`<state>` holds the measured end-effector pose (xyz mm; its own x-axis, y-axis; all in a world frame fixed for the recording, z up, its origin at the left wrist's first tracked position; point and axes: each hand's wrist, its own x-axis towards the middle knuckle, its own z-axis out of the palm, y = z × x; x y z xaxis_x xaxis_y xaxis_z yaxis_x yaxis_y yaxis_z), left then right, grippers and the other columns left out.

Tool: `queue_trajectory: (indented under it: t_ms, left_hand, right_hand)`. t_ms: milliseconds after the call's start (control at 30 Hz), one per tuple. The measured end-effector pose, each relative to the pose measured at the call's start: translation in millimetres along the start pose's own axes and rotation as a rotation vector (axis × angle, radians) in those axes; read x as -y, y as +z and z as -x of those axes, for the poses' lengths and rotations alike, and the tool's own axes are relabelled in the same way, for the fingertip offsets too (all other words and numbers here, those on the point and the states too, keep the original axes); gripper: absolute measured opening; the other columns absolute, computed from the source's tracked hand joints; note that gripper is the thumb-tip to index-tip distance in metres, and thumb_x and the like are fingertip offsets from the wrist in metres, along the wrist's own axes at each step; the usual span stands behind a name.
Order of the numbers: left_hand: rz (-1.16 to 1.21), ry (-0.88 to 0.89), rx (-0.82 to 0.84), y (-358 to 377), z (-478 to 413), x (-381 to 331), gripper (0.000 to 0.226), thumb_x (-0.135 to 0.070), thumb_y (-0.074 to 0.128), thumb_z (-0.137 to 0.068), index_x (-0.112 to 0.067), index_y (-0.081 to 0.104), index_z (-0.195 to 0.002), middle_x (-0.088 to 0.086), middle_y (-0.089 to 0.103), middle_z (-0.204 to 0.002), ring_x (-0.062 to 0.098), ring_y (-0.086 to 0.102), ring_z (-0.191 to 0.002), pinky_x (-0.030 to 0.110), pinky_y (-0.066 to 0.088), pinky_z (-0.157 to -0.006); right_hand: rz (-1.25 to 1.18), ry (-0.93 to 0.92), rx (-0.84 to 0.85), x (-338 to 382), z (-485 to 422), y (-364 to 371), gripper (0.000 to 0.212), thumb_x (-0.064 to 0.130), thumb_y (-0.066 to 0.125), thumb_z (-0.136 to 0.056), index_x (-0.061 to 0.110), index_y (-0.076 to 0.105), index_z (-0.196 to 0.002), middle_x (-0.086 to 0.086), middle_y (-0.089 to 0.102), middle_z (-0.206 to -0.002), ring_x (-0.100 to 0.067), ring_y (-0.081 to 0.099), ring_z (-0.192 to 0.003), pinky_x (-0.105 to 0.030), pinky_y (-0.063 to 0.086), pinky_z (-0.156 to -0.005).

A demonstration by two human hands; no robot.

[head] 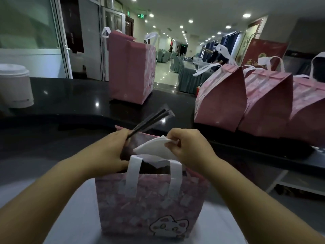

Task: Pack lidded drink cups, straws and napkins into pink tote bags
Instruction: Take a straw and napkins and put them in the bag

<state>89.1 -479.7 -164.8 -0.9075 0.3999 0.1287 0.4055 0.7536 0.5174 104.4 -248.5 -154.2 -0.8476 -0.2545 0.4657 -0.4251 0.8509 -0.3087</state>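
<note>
Tote bag: a pink tote bag with white handles and a cartoon face on its front stands upright and open on a pale surface at the near edge of the scene, just in front of the dark bench.
Napkin: a white napkin sits over the bag's open mouth, partly inside, one corner raised.
Right hand: the right hand is above the bag's right side; its fingers are closed in a pinch on the napkin's raised corner.
Straws: two dark straws in clear wrappers angle up and away from the bag's left side, over the bench's near edge.
Left hand: the left hand is at the bag's left rim, curled shut around the lower ends of the straws.
Bag contents: dark inside; what lies below the napkin cannot be made out.
Other bags: one packed pink bag stands upright at the bench's far edge; a row of folded-top pink bags lines the bench's right end.
Cup stack: white lidded cups stand at the bench's left edge.
</note>
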Motion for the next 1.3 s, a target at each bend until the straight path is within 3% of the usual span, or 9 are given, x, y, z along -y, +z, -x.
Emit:
queue_trajectory:
  t_ms: [133, 267, 367, 533, 733, 867, 1033, 1167, 1300]
  left_hand:
    - [0.029, -0.012, -0.005, 1.4, 1.9, -2.0, 0.051, -0.052, 0.074, -0.069, -0.036, 0.044, -0.107, -0.015, 0.054, -0.099, 0.005, 0.056, -0.086, 0.03, 0.053, -0.074]
    - [0.054, 0.011, -0.088, 2.6, 3.6, -7.8, 0.023, -0.051, 0.041, -0.088, -0.028, 0.043, -0.086, 0.001, 0.052, -0.093, 0.021, 0.054, -0.079, 0.042, 0.052, -0.072]
    - [0.056, 0.026, -0.178, 1.9, 5.9, -13.0, 0.027, -0.045, 0.029, -0.095, -0.026, 0.041, -0.08, 0.003, 0.049, -0.081, 0.019, 0.048, -0.069, 0.034, 0.042, -0.06]
    - [0.002, 0.154, -0.326, -3.7, 0.7, -27.2, 0.035, -0.043, 0.027, -0.095, -0.021, 0.043, -0.074, 0.0, 0.049, -0.066, 0.014, 0.046, -0.058, 0.031, 0.037, -0.055]
    - [0.039, 0.303, -0.354, -9.2, -6.2, -48.0, 0.029, -0.041, 0.039, -0.094, -0.019, 0.053, -0.079, -0.001, 0.054, -0.067, 0.014, 0.05, -0.06, 0.035, 0.043, -0.056]
    - [0.045, 0.346, -0.306, -5.2, -9.7, -55.1, 0.027, -0.043, 0.04, -0.092, -0.021, 0.054, -0.084, -0.004, 0.053, -0.07, 0.011, 0.049, -0.061, 0.028, 0.039, -0.055]
    - [-0.024, 0.339, -0.352, 0.4, -8.2, -30.4, 0.042, -0.059, 0.037, -0.089, -0.03, 0.054, -0.113, -0.017, 0.049, -0.09, 0.005, 0.048, -0.088, 0.017, 0.038, -0.071]
    - [-0.1, 0.174, -0.27, -1.5, 1.2, -7.4, 0.039, -0.053, 0.034, -0.085, -0.031, 0.056, -0.108, -0.02, 0.048, -0.092, 0.006, 0.046, -0.093, 0.028, 0.045, -0.081]
    - [-0.166, 0.042, -0.137, 3.7, 8.9, 2.1, 0.046, -0.057, 0.05, -0.083, -0.035, 0.048, -0.123, -0.014, 0.048, -0.121, 0.008, 0.042, -0.11, 0.038, 0.043, -0.097]
  right_hand:
    - [0.198, -0.07, 0.001, 0.0, -7.4, 11.1, 0.009, 0.019, 0.062, -0.088, 0.011, 0.065, -0.092, -0.006, 0.065, -0.083, -0.032, 0.059, -0.075, -0.037, 0.048, -0.06]
    - [0.209, 0.032, 0.07, 3.2, -10.9, 9.3, 0.03, 0.037, 0.065, -0.087, 0.02, 0.062, -0.112, 0.003, 0.065, -0.103, -0.02, 0.061, -0.091, -0.035, 0.052, -0.075]
    - [-0.121, 0.18, 0.018, 10.2, -10.2, 1.0, 0.031, 0.037, 0.073, -0.08, 0.022, 0.066, -0.107, 0.011, 0.068, -0.094, -0.007, 0.064, -0.083, -0.029, 0.054, -0.076]
    - [-0.88, 0.303, -0.083, 39.1, -3.9, -30.9, 0.011, 0.021, 0.067, -0.085, 0.011, 0.066, -0.088, -0.007, 0.073, -0.081, -0.014, 0.065, -0.063, -0.024, 0.049, -0.05]
    - [-1.175, 0.403, -0.305, 52.5, -1.4, -48.3, 0.012, 0.023, 0.065, -0.085, 0.012, 0.063, -0.081, 0.004, 0.065, -0.063, -0.006, 0.061, -0.057, -0.019, 0.047, -0.047]
    - [-1.139, 0.39, -0.405, 48.7, 1.8, -50.9, 0.01, 0.022, 0.064, -0.087, 0.015, 0.064, -0.08, 0.004, 0.06, -0.065, -0.004, 0.059, -0.058, -0.017, 0.047, -0.049]
    - [-0.966, 0.154, -0.472, 34.4, 9.5, -54.4, 0.003, 0.01, 0.063, -0.085, 0.012, 0.065, -0.083, 0.005, 0.065, -0.062, -0.008, 0.063, -0.059, -0.02, 0.052, -0.049]
    - [-0.653, -0.037, -0.393, 18.0, 11.4, -41.3, 0.006, 0.009, 0.067, -0.083, 0.011, 0.066, -0.088, 0.001, 0.067, -0.073, -0.01, 0.064, -0.063, -0.021, 0.053, -0.057]
    - [-0.24, -0.226, -0.294, 7.1, 7.5, -18.4, 0.019, 0.01, 0.071, -0.08, 0.003, 0.068, -0.098, -0.003, 0.068, -0.084, -0.011, 0.064, -0.07, -0.02, 0.054, -0.07]
